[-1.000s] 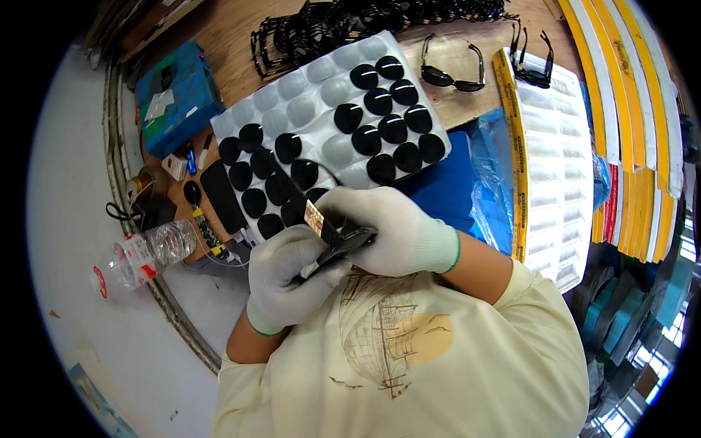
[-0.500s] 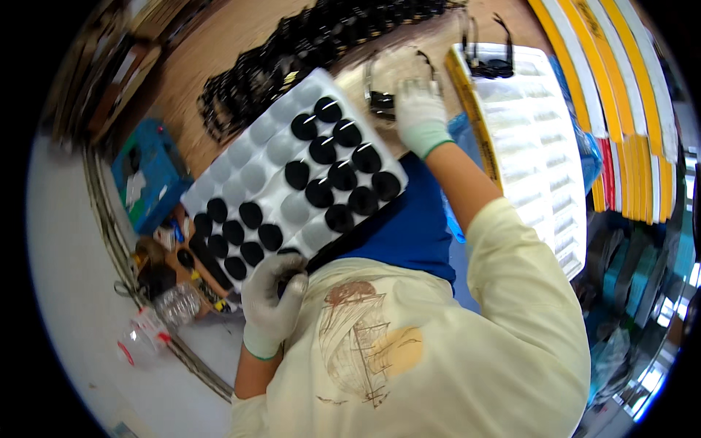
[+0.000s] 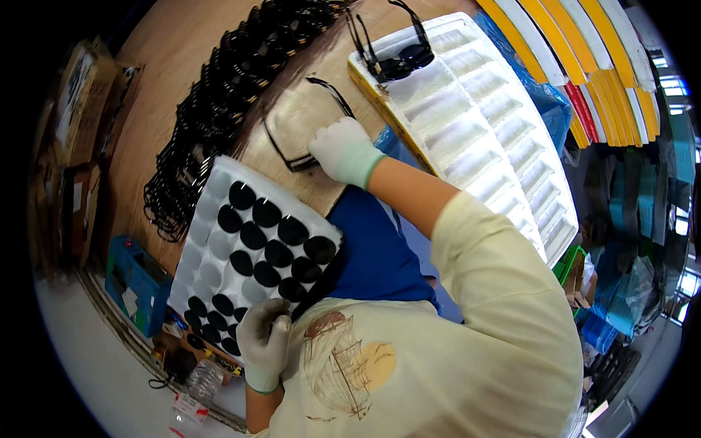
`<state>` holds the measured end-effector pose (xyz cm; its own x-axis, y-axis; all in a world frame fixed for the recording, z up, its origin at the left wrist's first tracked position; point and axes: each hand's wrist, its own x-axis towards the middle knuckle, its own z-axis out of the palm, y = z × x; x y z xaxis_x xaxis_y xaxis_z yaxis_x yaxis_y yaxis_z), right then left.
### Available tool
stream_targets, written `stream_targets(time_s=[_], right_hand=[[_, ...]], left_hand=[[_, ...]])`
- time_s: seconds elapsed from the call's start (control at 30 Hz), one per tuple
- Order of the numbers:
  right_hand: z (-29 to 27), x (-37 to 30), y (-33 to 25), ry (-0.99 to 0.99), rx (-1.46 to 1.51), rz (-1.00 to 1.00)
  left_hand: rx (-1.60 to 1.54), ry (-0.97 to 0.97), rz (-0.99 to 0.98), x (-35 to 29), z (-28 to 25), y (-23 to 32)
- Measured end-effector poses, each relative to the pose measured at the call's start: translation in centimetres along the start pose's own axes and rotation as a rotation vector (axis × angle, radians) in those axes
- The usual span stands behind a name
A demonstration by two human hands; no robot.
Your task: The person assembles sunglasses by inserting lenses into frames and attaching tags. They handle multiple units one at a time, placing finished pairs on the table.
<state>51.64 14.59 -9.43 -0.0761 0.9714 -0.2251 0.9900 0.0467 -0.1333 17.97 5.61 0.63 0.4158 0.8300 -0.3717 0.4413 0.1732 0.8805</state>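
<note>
My right hand [image 3: 345,151], in a white glove with a green cuff, is closed at the right side of a dark glasses frame [image 3: 298,163]. The frame lies on the wooden table with its temple arms spread open and pointing away from me. My left hand [image 3: 264,347], gloved too, is curled at the near edge of a white lens tray [image 3: 281,191]. Something dark shows between its thumb and fingers, too hidden to name. Rows of round black lenses [image 3: 277,254] sit in the tray's cups, while the left-hand cups hold no dark lenses.
A long pile of black glasses frames [image 3: 219,95] runs across the table. To the right, a white slotted tray [image 3: 467,109] carries black sunglasses [image 3: 398,64] at its far end. Yellow and white trays [image 3: 562,44] are stacked beyond. A blue box [image 3: 139,281] stands at left.
The view has turned and shifted. My right hand has gone from outstretched fingers over the glasses frame to closed at its side. My left hand stays curled by the lens tray.
</note>
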Motion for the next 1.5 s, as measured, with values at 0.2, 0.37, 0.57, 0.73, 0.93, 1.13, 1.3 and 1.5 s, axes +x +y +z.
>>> stream_targets(time_s=[0.2, 0.37, 0.57, 0.73, 0.93, 1.13, 1.3, 1.5], right_hand=[[-4.0, -8.6, 14.2, 0.605, -0.102, -0.134], [-4.2, -9.5, 31.3, 0.641, -0.362, 0.005], [-2.4, -5.8, 36.8, 0.246, -0.47, 0.106], [-4.2, -3.5, 37.2, 0.204, -0.67, -0.051], [-7.2, -1.1, 31.8, -0.241, -0.564, 0.388], [-4.6, -5.1, 32.5, 0.052, -0.503, 0.4], [-2.7, -13.9, 26.6, 0.552, -0.028, 0.462], [1.3, -24.9, 9.6, 0.43, 0.119, 0.584]], left_hand=[[-0.114, 0.039, -0.112, 1.8, 2.2, 1.3], [-0.05, -0.104, -0.126, 4.0, 4.4, 2.5], [0.004, -0.175, -0.039, 5.0, 6.9, 3.6], [0.016, -0.196, -0.039, 5.2, 7.6, 4.0], [-0.1, -0.164, -0.16, 4.8, 8.2, 3.8], [-0.015, -0.231, -0.044, 4.2, 7.1, 3.7], [-0.054, -0.201, -0.082, 2.6, 6.7, 3.6], [-0.044, -0.233, 0.04, 0.9, 6.7, 2.6]])
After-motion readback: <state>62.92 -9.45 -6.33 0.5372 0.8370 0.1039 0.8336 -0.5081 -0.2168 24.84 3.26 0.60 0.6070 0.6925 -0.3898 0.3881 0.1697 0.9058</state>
